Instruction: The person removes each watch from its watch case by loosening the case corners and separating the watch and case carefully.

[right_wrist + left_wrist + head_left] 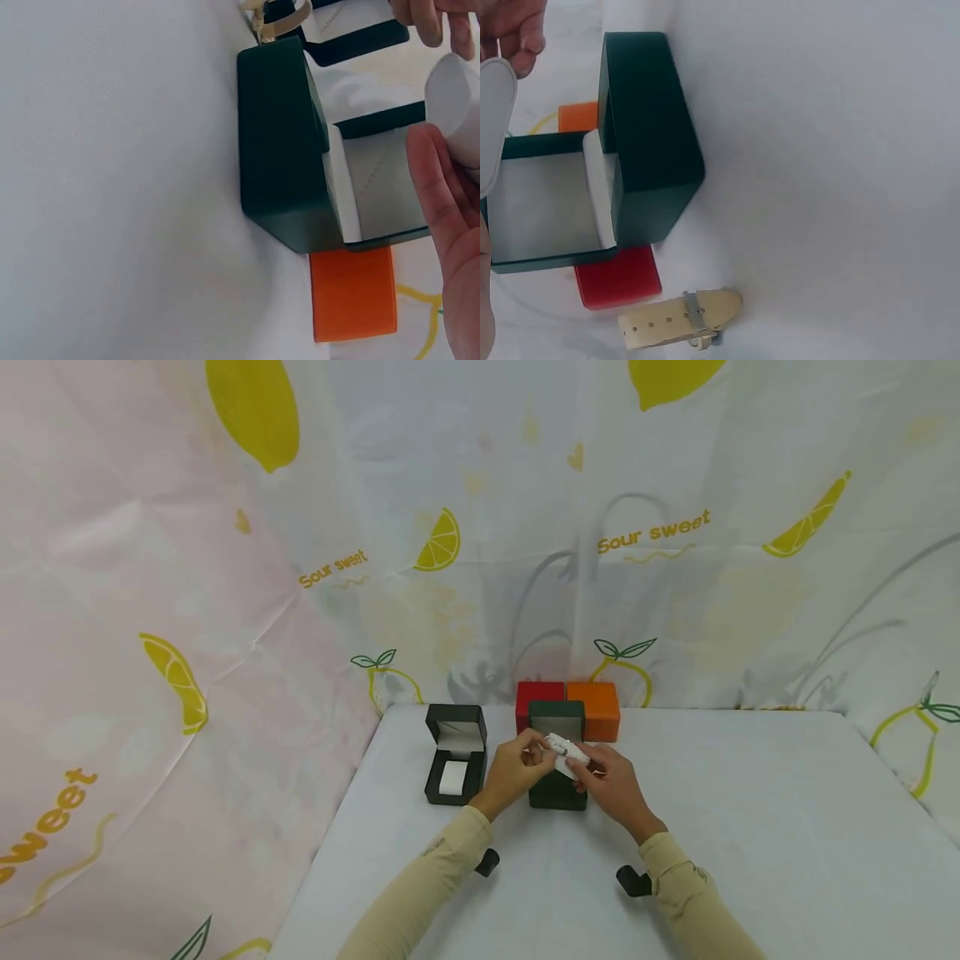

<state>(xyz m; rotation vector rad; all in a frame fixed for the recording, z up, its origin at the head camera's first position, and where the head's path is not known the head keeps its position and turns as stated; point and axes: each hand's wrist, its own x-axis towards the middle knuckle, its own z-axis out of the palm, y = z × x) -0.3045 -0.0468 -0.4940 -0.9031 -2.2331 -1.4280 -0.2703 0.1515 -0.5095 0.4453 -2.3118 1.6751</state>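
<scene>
Both hands are together above an open green watch box (pixel 557 793). My left hand (pixel 517 767) pinches at the left end of a white strap with a small metallic part, apparently a watch strap on a white watch cushion (pixel 573 760). From the right, my right hand (pixel 613 781) grips the cushion, thumb on top. The cushion's rounded end (pixel 448 94) shows in the right wrist view, and the opposite end (pixel 493 124) in the left wrist view. The watch's face is not visible. Beneath, the green box's lid stands up, showing its pale lining (pixel 547 210).
An open black watch box (pixel 456 797) with a white cushion inside stands left. Behind the green box are a red box (pixel 538 691) and an orange box (pixel 600 710). A beige watch strap (pixel 667 321) lies beside the green box, hidden from the head view.
</scene>
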